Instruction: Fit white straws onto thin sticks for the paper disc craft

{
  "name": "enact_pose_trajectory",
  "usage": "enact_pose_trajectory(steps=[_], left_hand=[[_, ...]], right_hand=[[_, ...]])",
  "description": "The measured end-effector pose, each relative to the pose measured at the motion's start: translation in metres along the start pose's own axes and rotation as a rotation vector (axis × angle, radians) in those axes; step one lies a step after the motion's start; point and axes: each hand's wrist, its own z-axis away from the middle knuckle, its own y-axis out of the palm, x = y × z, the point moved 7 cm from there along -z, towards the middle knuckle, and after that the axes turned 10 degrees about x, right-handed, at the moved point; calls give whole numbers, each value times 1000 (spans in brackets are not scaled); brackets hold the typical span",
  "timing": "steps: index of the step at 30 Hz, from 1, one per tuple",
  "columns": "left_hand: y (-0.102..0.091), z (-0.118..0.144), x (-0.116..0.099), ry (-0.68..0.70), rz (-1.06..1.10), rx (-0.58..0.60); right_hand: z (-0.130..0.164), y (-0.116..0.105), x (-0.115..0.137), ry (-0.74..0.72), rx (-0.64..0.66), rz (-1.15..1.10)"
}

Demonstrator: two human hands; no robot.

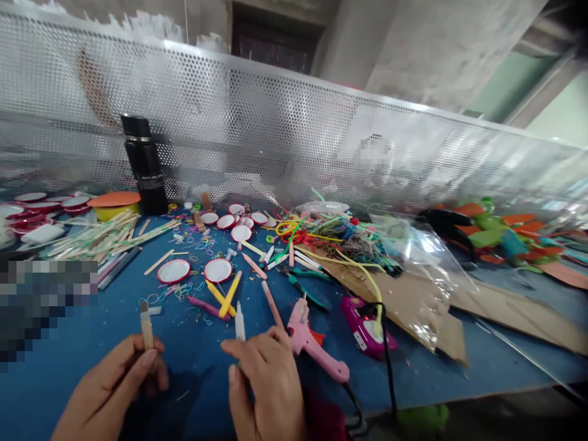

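wooden stick [146, 326]: upright, pinched in the left hand [120, 386] by its lower end; looks light, stiff, snappable.
white stick [239, 321]: right hand [266, 380] fingers closed on its base.
pink glue gun [312, 344]: just beside the right hand on the blue table [55, 380].

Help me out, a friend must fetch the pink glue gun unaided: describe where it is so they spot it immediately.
On the blue table, look at the near edge just beyond the right hand. The pink plastic glue gun lies there with its handle toward the table's edge. Unlike the darker magenta device to its right, it is pale pink with an orange trigger.
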Motion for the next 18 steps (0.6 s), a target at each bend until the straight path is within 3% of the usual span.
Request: enact_pose_trajectory(steps=[6, 12, 18], left_hand=[[2, -1, 6, -23, -3, 1], [0, 6, -10, 16, 3, -5], [-30, -12, -16, 6, -79, 59]], right_hand=[[4, 5, -6, -66, 12, -18], [2, 4, -8, -24, 14, -26], [-5, 6, -7, -40, 52, 9]])
